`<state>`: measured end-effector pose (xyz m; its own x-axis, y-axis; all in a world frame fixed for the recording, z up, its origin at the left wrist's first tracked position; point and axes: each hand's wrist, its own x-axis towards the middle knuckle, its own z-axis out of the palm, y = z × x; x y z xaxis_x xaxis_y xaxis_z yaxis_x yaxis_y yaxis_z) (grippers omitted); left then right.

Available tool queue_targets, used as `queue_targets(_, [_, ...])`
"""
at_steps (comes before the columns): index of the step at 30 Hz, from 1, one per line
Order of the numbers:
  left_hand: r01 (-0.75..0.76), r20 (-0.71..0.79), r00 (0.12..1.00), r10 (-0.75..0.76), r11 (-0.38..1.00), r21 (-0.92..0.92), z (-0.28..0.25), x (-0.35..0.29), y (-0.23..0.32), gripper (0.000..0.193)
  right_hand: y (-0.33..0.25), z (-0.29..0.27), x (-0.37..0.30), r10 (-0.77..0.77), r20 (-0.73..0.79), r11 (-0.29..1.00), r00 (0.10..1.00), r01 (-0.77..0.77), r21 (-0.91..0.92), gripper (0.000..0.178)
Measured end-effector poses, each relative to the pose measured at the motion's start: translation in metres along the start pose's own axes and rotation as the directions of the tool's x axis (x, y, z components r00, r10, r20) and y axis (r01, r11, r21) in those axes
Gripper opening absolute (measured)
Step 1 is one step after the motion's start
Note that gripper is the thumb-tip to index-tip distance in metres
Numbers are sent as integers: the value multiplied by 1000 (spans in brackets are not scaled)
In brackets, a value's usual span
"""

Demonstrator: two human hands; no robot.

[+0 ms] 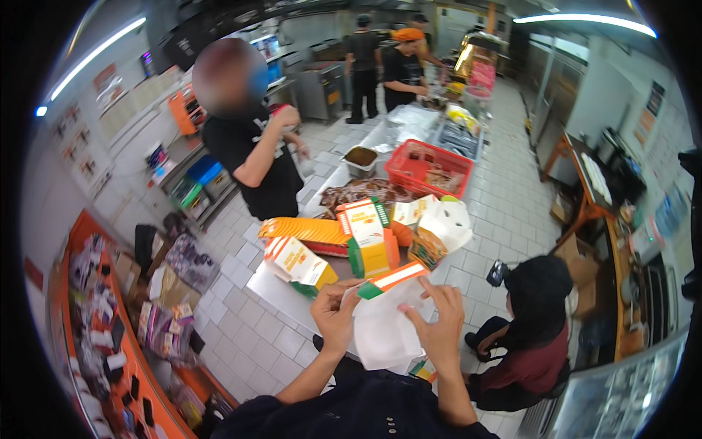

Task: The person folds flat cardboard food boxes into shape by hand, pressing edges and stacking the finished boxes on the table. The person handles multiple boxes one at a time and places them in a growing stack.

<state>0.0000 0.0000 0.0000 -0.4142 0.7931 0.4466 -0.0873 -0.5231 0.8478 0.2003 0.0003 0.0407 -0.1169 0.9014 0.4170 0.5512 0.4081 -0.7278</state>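
Note:
At the near end of the table, my left hand [335, 316] pinches the left edge of an open paper food carton [382, 333]. Its inside is white, and an orange, green and white flap stands at its far edge. My right hand [443, 316] grips the carton's right side, thumb bent inward and index finger by the flap. Just beyond lie printed cartons: a white, yellow and green one [301, 265] on the left and an orange-edged one [368, 233] standing in the middle. A white carton [449, 225] sits at the right, next to a patterned packet [427, 247].
A row of nested orange pieces [307, 231] lies on the metal table [270, 291]. Farther along are a metal container [360, 162], a red crate [431, 170] and a blue crate [468, 143]. One person [252, 157] stands at the left; another [530, 329] sits close on my right.

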Motion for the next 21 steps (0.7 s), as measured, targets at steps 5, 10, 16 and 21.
queue_targets(5, [-262,175,957,233,951,166,17,-6,25,7,-27,46,-2,95,-152,620,984,61,782,30])
queue_targets(10, [-386,310,897,317,902,194,17,-5,37,18,-25,43,5,71,-248,663,966,140,736,17])
queue_targets(16, [-286,360,895,263,958,10,25,-14,34,21,-19,50,7,56,-428,735,902,253,629,12])
queue_targets(21, [-257,298,929,218,961,100,45,-16,26,31,-13,68,0,185,-506,623,843,297,724,15])
